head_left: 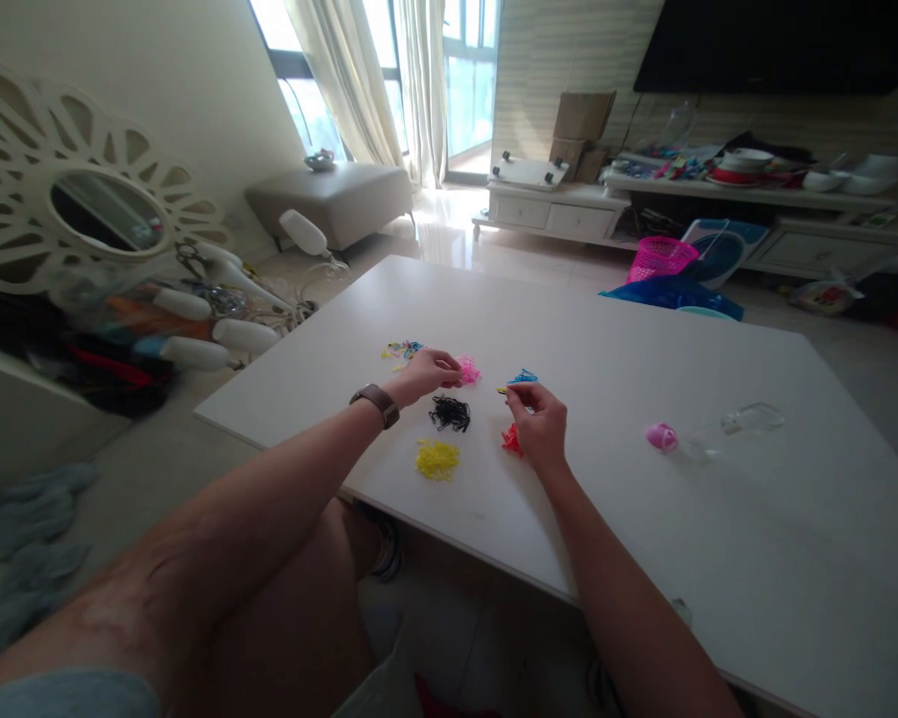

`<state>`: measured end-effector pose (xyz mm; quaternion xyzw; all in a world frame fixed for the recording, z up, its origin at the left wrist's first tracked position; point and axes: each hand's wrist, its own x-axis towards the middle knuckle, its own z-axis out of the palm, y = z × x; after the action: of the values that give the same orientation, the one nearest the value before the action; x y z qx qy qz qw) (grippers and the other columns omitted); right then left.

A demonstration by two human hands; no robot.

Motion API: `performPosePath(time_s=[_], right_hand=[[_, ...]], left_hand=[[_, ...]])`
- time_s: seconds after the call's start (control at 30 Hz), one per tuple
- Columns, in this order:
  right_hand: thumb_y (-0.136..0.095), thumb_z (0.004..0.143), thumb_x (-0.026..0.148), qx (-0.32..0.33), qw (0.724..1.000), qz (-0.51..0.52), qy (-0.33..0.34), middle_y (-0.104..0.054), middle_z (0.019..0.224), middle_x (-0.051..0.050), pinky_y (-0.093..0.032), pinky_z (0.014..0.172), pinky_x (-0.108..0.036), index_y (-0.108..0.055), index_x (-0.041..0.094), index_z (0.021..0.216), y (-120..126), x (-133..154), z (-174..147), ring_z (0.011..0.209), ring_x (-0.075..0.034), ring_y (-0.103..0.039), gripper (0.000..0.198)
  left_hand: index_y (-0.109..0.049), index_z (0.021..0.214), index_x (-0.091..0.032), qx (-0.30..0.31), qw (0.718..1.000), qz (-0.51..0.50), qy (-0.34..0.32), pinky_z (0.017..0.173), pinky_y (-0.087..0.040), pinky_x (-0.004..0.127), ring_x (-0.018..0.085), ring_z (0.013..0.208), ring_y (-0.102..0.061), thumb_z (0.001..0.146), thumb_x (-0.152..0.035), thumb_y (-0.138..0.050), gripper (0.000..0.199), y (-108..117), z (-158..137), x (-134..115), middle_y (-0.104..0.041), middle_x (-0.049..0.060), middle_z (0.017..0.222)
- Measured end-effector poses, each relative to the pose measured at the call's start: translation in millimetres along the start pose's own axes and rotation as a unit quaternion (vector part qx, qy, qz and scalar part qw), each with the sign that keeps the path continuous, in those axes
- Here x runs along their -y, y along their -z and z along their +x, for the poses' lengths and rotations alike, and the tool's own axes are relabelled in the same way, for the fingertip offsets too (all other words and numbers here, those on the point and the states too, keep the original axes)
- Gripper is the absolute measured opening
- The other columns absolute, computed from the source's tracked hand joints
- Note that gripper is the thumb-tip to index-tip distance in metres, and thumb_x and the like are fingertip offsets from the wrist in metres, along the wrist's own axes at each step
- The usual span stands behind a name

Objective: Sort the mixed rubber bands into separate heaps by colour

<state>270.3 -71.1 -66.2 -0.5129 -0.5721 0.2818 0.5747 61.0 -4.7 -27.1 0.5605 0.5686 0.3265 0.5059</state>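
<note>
My left hand (435, 372), with a watch at its wrist, is closed in a pinch at the edge of a pink pile of small rubber bands (469, 370). Whatever its fingertips hold is hidden. My right hand (542, 419) pinches small yellow and dark rubber bands (503, 391) above the tabletop. Just beyond it lies a blue pile (524, 376), and a red pile (511, 440) is partly covered by it. Nearer to me are a black pile (450, 412) and a yellow pile (438, 460). A mixed-colour pile (404, 349) sits behind my left hand.
The piles rest on a white table (614, 519). To the right lie a pink rounded object (662, 437) and a clear plastic bottle-like container (752, 419). Past the far edge stand a pink basket (660, 258) and a blue item (670, 293). White lamp shades (243, 336) are at the left.
</note>
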Motion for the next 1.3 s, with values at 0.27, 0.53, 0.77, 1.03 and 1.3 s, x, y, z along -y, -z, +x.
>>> performPosePath(time_s=[0.27, 0.53, 0.77, 1.03, 1.3], right_hand=[[-0.065, 0.088, 0.041, -0.005, 1.0, -0.013, 0.001, -0.075, 0.083, -0.004, -0.058, 0.077, -0.034, -0.073, 0.02, 0.088, 7.3, -1.5, 0.5, 0.077, -0.019, -0.071, 0.022], [-0.069, 0.085, 0.042, 0.027, 0.999, 0.016, -0.016, -0.075, 0.083, -0.004, -0.06, 0.078, -0.037, -0.074, 0.021, 0.088, 5.1, -5.7, 1.4, 0.076, -0.02, -0.072, 0.021], [-0.07, 0.085, 0.039, 0.102, 0.994, 0.029, -0.005, -0.075, 0.081, -0.003, -0.059, 0.074, -0.034, -0.074, 0.022, 0.087, 0.3, 3.0, -3.0, 0.075, -0.02, -0.072, 0.018], [-0.073, 0.085, 0.04, 0.122, 0.992, 0.031, 0.007, -0.076, 0.083, -0.004, -0.058, 0.073, -0.033, -0.074, 0.021, 0.089, -1.7, -1.0, -3.7, 0.074, -0.02, -0.072, 0.02], [-0.066, 0.092, 0.03, 0.147, 0.985, -0.02, 0.088, -0.071, 0.088, -0.004, -0.056, 0.074, -0.031, -0.076, 0.022, 0.104, 3.2, -3.4, -3.7, 0.078, -0.017, -0.067, 0.017]], left_hand=[[-0.068, 0.106, -0.009, -0.041, 0.997, -0.055, 0.028, 0.08, -0.06, 0.028, 0.019, 0.084, -0.077, 0.084, -0.018, -0.076, 0.024, 1.0, 15.1, -9.5, -0.074, 0.013, 0.098], [-0.073, 0.091, -0.01, 0.075, 0.996, 0.031, -0.044, 0.068, -0.057, 0.025, 0.016, 0.071, -0.074, 0.085, -0.02, -0.072, 0.011, -9.6, -7.8, -18.8, -0.074, 0.008, 0.082], [-0.076, 0.091, -0.013, 0.181, 0.974, 0.076, -0.116, 0.063, -0.053, 0.023, 0.015, 0.069, -0.072, 0.08, -0.03, -0.079, 0.021, -21.6, -25.2, -12.7, -0.074, 0.005, 0.075], [-0.074, 0.083, -0.011, 0.182, 0.971, 0.078, -0.136, 0.061, -0.05, 0.023, 0.015, 0.067, -0.069, 0.08, -0.026, -0.075, 0.015, -13.4, -25.5, -10.7, -0.073, 0.005, 0.07], [-0.073, 0.083, -0.012, 0.203, 0.965, 0.068, -0.149, 0.062, -0.051, 0.023, 0.015, 0.067, -0.069, 0.078, -0.028, -0.075, 0.017, -11.0, -23.5, -12.3, -0.072, 0.004, 0.068]])
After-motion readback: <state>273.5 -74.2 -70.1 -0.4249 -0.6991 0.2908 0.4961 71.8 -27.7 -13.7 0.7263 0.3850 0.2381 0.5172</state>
